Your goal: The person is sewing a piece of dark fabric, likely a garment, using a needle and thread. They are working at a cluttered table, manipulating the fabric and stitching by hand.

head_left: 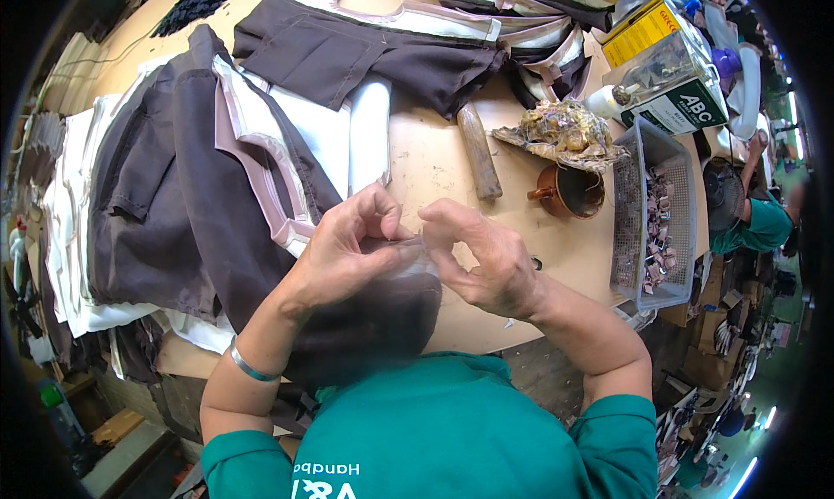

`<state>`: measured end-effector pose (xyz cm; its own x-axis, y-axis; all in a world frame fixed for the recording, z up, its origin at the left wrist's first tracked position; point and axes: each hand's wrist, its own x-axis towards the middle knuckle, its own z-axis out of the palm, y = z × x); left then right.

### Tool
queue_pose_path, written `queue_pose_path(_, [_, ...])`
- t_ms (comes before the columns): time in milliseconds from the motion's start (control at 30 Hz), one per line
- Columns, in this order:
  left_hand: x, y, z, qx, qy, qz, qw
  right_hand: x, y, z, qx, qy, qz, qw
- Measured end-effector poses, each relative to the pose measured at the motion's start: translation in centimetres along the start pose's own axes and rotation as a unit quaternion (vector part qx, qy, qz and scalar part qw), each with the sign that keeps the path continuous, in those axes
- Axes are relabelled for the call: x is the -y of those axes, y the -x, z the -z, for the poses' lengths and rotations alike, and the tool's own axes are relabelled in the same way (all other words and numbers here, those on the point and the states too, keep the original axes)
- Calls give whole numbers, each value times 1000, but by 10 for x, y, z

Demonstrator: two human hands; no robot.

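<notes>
A dark brown fabric piece hangs in front of me, its lower part smeared by motion. Its upper edge is pinched between the thumb and fingers of my left hand. Close by on the right, my right hand has its thumb and forefinger curled at the pale corner of that edge. Whether the right fingertips grip anything is hard to make out. To the left lies a heap of dark fabric panels with pink and white edging. A wooden stick rests on the table beyond my hands.
Beyond my right hand stand a brown mug, a glue-crusted lump and a grey plastic basket of small metal pieces. Metal cans are at the far right. More dark panels cover the table's back. Another person is at right.
</notes>
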<state>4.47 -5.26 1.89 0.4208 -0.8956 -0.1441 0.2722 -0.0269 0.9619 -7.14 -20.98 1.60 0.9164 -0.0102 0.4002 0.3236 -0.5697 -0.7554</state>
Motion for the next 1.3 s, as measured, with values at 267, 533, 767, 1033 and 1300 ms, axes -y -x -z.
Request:
queue_pose_path(267, [-4,8,-11,24,22,4,999,-14,-1,-6,-40,-232,-247,940])
queue_pose_path(533, [-4,5,-7,11,12,6,1000,11,16,14,-67,14,16,998])
queue_pose_path(767, [-4,6,-5,18,7,31,999,12,9,10,-54,161,161,972])
queue_pose_path(1033, [-2,6,-3,35,-14,9,999,11,5,8,29,178,166,970])
queue_pose_path(1300, [-19,17,-11,28,-89,22,995,-13,2,18,-111,30,-27,993])
